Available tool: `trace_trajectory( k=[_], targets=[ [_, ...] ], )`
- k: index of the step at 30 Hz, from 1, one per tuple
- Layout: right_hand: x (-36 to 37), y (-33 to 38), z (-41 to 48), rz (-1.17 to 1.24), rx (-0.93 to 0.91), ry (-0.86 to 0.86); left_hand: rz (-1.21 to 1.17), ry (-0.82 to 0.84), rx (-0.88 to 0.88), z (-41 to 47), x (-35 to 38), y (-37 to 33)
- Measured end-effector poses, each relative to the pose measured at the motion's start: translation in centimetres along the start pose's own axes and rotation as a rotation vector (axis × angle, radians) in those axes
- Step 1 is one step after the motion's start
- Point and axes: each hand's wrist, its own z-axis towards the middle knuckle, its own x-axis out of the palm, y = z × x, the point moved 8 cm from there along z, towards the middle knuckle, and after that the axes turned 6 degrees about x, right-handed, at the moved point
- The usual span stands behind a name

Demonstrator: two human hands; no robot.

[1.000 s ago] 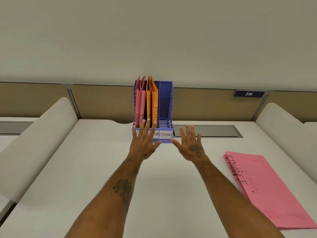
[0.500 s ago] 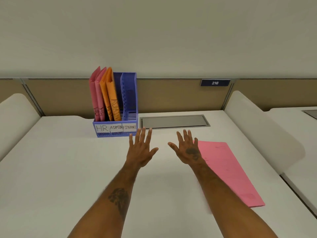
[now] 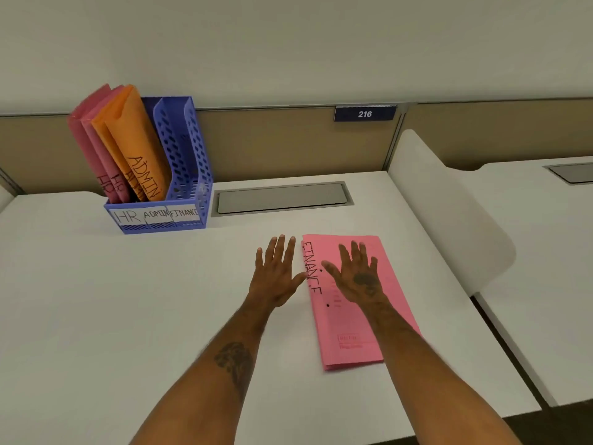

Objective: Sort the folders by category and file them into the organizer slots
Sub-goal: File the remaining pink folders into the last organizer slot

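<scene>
A blue organizer [image 3: 189, 220] stands at the back left of the white desk [image 3: 96, 300], its slots labelled HR, ADMIN and FINANCE. Two pink HR folders [image 3: 93, 146] fill the left slot and two orange ADMIN folders [image 3: 134, 146] the middle one; the FINANCE slot holds nothing. A pink FINANCE folder [image 3: 349, 329] lies flat on the desk. My right hand [image 3: 357, 274] hovers over its upper half with fingers spread. My left hand [image 3: 276, 274] is spread just left of the folder's edge, thumb close to it. Neither hand holds anything.
A grey cable hatch [image 3: 282, 197] is set into the desk behind the folder. A white curved divider [image 3: 449, 226] rises on the right, with another desk beyond it. A tan partition with a sign reading 216 [image 3: 365, 114] runs along the back.
Both hands have drawn back from the organizer's front and swung right to the pink FINANCE folder. The view has turned right, so the organizer now sits at the left.
</scene>
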Motion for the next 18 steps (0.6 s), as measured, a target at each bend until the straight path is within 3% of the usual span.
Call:
trace_trajectory(
  k=[9,18],
  targets=[
    [2.6,-7.2,0.0,0.006,0.137,0.116,-0.102,0.146,-0.02,0.9,5.4,-3.4],
    [4.7,-11.4,-1.0,0.075,0.389,0.196,-0.259,0.177,-0.255,0.5,8.1,-3.2]
  ],
)
